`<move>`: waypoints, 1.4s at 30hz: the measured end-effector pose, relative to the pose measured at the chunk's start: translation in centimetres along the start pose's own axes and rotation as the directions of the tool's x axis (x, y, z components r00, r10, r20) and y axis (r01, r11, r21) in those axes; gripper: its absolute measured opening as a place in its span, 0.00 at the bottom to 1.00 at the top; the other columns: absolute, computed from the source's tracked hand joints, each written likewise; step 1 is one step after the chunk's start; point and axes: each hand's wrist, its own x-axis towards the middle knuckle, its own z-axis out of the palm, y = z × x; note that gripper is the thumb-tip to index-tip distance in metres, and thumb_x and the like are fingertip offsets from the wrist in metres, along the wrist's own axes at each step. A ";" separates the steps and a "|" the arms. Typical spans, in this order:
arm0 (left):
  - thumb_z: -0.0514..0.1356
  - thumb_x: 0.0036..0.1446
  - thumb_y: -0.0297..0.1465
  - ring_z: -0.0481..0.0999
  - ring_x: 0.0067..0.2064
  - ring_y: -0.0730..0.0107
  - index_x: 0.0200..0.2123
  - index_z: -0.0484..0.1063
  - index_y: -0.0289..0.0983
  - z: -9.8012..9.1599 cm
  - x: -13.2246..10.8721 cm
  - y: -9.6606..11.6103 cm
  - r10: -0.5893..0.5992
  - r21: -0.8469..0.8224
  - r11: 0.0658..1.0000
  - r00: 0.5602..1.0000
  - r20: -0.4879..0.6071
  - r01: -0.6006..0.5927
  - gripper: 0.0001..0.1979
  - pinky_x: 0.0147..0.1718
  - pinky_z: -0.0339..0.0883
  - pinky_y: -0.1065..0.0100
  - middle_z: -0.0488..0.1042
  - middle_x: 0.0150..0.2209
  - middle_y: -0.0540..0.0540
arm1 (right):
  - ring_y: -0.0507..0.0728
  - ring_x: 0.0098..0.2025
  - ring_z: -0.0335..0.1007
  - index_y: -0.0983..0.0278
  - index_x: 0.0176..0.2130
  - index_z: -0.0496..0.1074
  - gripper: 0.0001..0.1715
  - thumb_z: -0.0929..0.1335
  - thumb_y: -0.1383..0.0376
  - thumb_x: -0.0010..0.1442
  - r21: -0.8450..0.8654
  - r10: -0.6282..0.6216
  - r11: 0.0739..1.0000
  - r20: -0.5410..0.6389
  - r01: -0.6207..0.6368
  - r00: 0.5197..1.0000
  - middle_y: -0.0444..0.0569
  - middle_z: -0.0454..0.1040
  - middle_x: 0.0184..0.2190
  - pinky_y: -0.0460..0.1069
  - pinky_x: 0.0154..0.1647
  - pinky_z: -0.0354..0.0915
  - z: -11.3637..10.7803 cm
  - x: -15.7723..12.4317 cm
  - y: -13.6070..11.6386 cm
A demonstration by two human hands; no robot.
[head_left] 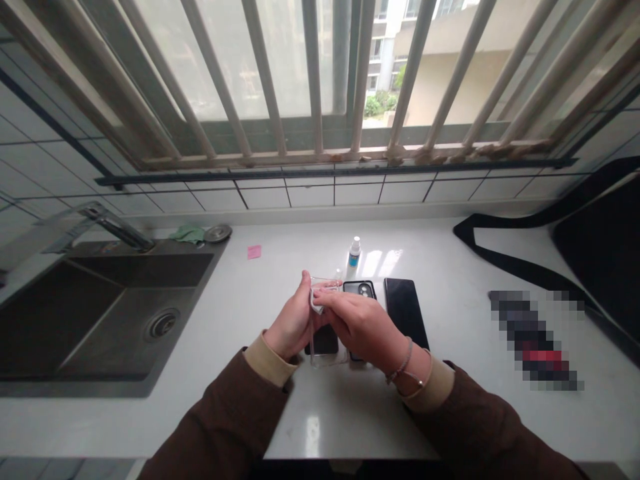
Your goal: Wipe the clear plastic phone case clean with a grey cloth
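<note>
The left hand is gripping a see-through phone case on edge while the right hand's fingers are pinching a small white cloth against it.

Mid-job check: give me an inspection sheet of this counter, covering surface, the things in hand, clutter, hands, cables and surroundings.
Surface: white countertop, glossy, with window glare.
Job's things: clear phone case held upright over the counter; a small pale cloth pressed against it.
Clutter: dark phone lying flat; black phone case beside it; small dropper bottle upright behind them; pink note; black bag strap at right.
Hands: left hand grips the clear case; right hand holds the cloth to it, bracelet on the wrist.
Cables: nothing seen.
Surroundings: dark sink with faucet at left; tiled wall; barred window above.
</note>
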 end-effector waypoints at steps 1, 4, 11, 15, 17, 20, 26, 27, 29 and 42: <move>0.47 0.75 0.51 0.84 0.44 0.60 0.49 0.80 0.27 0.0 0.0 0.0 -0.005 0.004 1.000 1.000 -0.004 0.005 0.34 0.42 0.79 0.66 0.82 0.44 0.32 | 0.62 0.60 0.80 0.66 0.55 0.76 0.16 0.64 0.72 0.73 -0.002 0.000 1.000 0.003 0.000 1.000 0.59 0.82 0.56 0.60 0.61 0.78 0.0 0.0 0.0; 0.47 0.76 0.51 0.84 0.45 0.60 0.49 0.80 0.27 0.0 0.0 0.1 -0.006 0.006 1.000 1.000 -0.003 0.006 0.34 0.43 0.79 0.66 0.82 0.44 0.32 | 0.62 0.60 0.80 0.65 0.56 0.75 0.16 0.64 0.72 0.73 -0.009 -0.001 1.000 0.006 0.001 1.000 0.58 0.82 0.56 0.60 0.61 0.77 0.1 0.0 -0.1; 0.46 0.76 0.50 0.83 0.44 0.60 0.48 0.81 0.26 0.1 0.0 0.2 0.010 0.033 0.999 1.000 -0.008 -0.009 0.35 0.41 0.79 0.67 0.82 0.45 0.32 | 0.63 0.60 0.80 0.66 0.56 0.75 0.17 0.64 0.74 0.72 -0.008 -0.005 1.000 0.013 0.005 1.000 0.58 0.82 0.56 0.60 0.61 0.77 0.2 -0.1 0.0; 0.46 0.76 0.51 0.83 0.46 0.58 0.49 0.81 0.26 0.1 -0.1 0.2 0.023 0.051 0.998 1.000 -0.017 -0.022 0.35 0.42 0.79 0.66 0.82 0.44 0.31 | 0.62 0.59 0.81 0.65 0.56 0.75 0.16 0.65 0.73 0.72 -0.002 -0.020 1.000 0.004 0.020 1.000 0.57 0.82 0.56 0.59 0.60 0.78 0.3 -0.1 0.1; 0.46 0.76 0.51 0.84 0.46 0.57 0.49 0.80 0.26 0.1 0.0 0.2 0.023 0.054 0.998 0.999 -0.024 -0.022 0.35 0.42 0.79 0.65 0.82 0.45 0.30 | 0.62 0.58 0.81 0.65 0.56 0.76 0.16 0.65 0.73 0.73 -0.003 -0.023 1.000 -0.003 0.023 1.000 0.57 0.83 0.55 0.59 0.60 0.78 0.3 -0.1 0.1; 0.46 0.76 0.51 0.84 0.47 0.56 0.51 0.79 0.26 0.1 0.0 0.2 0.019 0.059 0.998 0.999 -0.036 -0.017 0.35 0.42 0.80 0.63 0.82 0.46 0.29 | 0.62 0.58 0.81 0.64 0.56 0.75 0.16 0.64 0.72 0.73 -0.004 -0.020 1.000 -0.005 0.020 1.000 0.56 0.83 0.55 0.59 0.60 0.78 0.4 -0.1 0.0; 0.46 0.76 0.51 0.84 0.45 0.57 0.51 0.79 0.26 0.0 0.0 0.1 0.017 0.051 0.999 1.000 -0.024 -0.015 0.35 0.41 0.79 0.65 0.82 0.46 0.29 | 0.62 0.57 0.81 0.64 0.56 0.75 0.16 0.64 0.72 0.73 0.002 -0.023 1.000 0.004 0.023 1.000 0.55 0.83 0.53 0.58 0.60 0.77 0.5 -0.1 0.0; 0.46 0.75 0.52 0.84 0.44 0.57 0.51 0.79 0.26 -0.1 0.0 0.1 0.018 0.046 0.999 1.000 -0.016 -0.017 0.36 0.41 0.78 0.65 0.82 0.45 0.29 | 0.61 0.55 0.82 0.64 0.55 0.75 0.15 0.64 0.72 0.73 0.008 -0.023 1.000 0.017 0.022 1.000 0.55 0.84 0.52 0.57 0.58 0.77 0.5 -0.1 0.0; 0.44 0.75 0.53 0.83 0.40 0.59 0.51 0.79 0.25 -0.3 0.3 0.1 0.043 0.026 0.999 0.999 -0.021 -0.043 0.38 0.41 0.78 0.64 0.82 0.40 0.30 | 0.59 0.51 0.83 0.63 0.55 0.75 0.15 0.64 0.71 0.74 0.027 -0.028 0.999 0.064 0.026 0.998 0.53 0.85 0.49 0.55 0.54 0.77 0.5 -0.2 -0.1; 0.43 0.74 0.56 0.83 0.39 0.57 0.51 0.77 0.26 -1.1 0.9 0.9 0.106 -0.049 0.992 0.986 -0.130 -0.114 0.39 0.43 0.81 0.60 0.81 0.39 0.31 | 0.53 0.33 0.75 0.62 0.45 0.79 0.12 0.65 0.65 0.74 0.375 0.204 0.890 0.178 -0.258 0.963 0.46 0.81 0.33 0.48 0.36 0.69 -1.0 0.4 -1.3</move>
